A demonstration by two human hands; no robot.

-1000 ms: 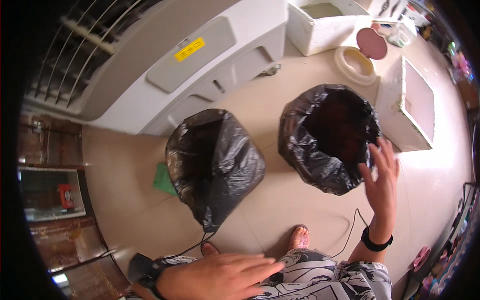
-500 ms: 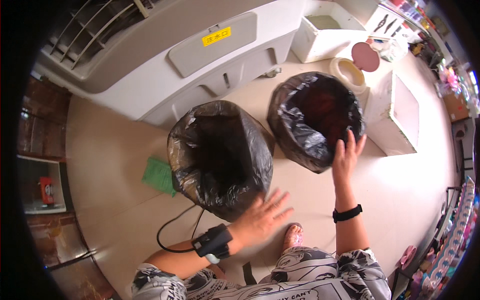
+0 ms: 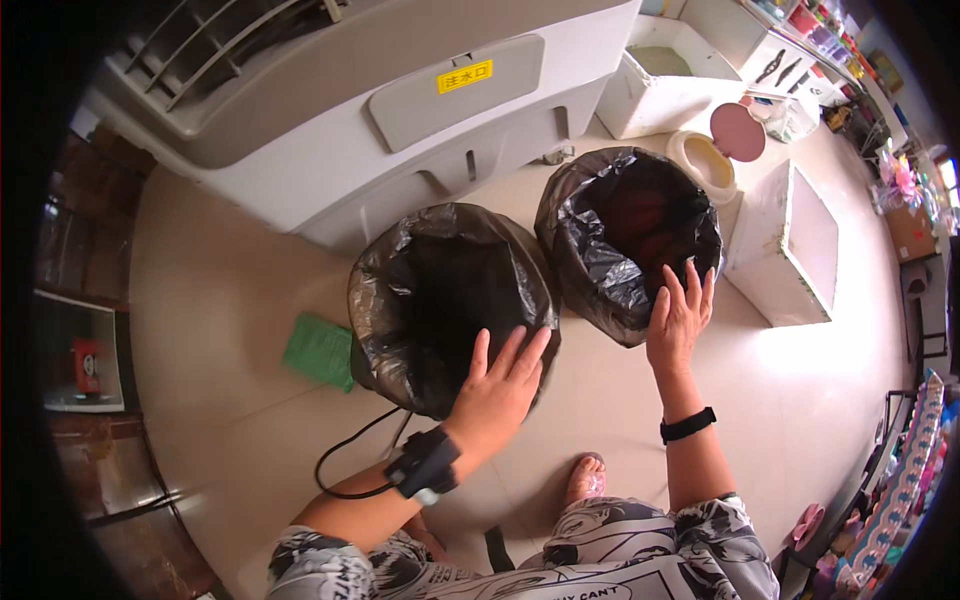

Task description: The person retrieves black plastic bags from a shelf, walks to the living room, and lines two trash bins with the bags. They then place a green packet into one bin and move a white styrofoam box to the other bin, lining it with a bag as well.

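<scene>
Two round bins lined with black bags stand side by side on the floor, the left bin (image 3: 425, 250) slightly nearer me, the right bin (image 3: 590, 265) just behind it to the right. My left hand (image 3: 492, 395), fingers spread, lies against the near right rim of the left bin. My right hand (image 3: 678, 320) rests open at the near right rim of the right bin, fingertips over the edge. A dark strapped device with a cable is on my left wrist. A green bag (image 3: 315, 350) lies partly behind the left bin.
A large grey machine (image 3: 330, 130) spans the back left. At the back right are white foam boxes (image 3: 790, 240) and a cream container (image 3: 705, 170) with a pink lid (image 3: 738, 133). Cabinets (image 3: 90, 350) line the left; a goods rack (image 3: 880, 500) stands at right.
My left hand has moved forward from near my legs onto the left bin's rim. The bins have shifted together, the left one rounder at its opening. My right hand has moved with the right bin.
</scene>
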